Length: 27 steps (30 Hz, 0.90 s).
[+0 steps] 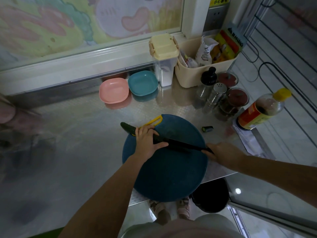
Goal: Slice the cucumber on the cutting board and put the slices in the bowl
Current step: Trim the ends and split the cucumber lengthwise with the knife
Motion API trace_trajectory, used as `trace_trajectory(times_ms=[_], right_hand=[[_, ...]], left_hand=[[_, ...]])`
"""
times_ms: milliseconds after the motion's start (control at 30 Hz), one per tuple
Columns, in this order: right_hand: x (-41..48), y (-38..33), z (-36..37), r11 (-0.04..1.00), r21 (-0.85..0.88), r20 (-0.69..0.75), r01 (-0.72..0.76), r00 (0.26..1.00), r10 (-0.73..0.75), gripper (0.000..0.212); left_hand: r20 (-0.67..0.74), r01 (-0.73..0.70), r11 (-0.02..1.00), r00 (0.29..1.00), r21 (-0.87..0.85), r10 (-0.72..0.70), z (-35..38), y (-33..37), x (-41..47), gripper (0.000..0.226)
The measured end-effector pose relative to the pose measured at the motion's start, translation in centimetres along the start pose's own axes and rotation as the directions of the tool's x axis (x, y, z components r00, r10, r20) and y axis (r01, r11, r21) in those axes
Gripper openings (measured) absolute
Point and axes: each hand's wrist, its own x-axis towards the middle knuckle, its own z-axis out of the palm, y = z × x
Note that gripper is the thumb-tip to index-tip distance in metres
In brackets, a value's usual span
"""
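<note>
A dark green cucumber (127, 127) lies across the upper left of the round blue cutting board (168, 176), one end sticking out past the board's yellow handle. My left hand (147, 141) grips the cucumber and covers its middle. My right hand (221, 152) holds the handle of a black knife (181, 144), whose blade lies across the board beside my left thumb. A cut-off cucumber end (207, 129) sits on the steel counter right of the board. A pink bowl (114, 90) and a teal bowl (142, 82) stand at the back.
Spice jars and a shaker (216, 97) crowd the counter's back right, with a sauce bottle (260, 111) at its right edge. A cream basket (202, 66) and a lidded container (163, 60) stand by the window. The board overhangs the counter's front edge above a black bin (211, 194).
</note>
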Motion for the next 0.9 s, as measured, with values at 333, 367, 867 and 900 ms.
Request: trace_trajectory(times_ms=[333,367,867,900], right_hand=[[0.0,-0.3,1.1,0.990,-0.140,-0.026,-0.011,1.000,0.008,0.043],[0.1,-0.4,1.3,0.989,-0.147,-0.028,-0.009,1.000,0.004,0.043],[1.8,-2.0,1.7,0.983,-0.180,0.123,-0.037,0.991,0.060,0.038],[1.8,-2.1,1.8,0.983,-0.182,0.121,-0.036,0.991,0.059,0.038]], left_hand=[[-0.030,-0.016,1.000,0.999,-0.020,0.015,0.2,-0.2,-0.2,0.051],[-0.032,-0.017,1.000,0.999,-0.020,0.017,0.2,-0.2,-0.3,0.051],[-0.055,-0.031,0.999,0.998,-0.032,0.029,0.6,-0.4,-0.5,0.052],[-0.057,-0.029,0.999,0.998,-0.030,0.027,0.7,-0.5,-0.6,0.052]])
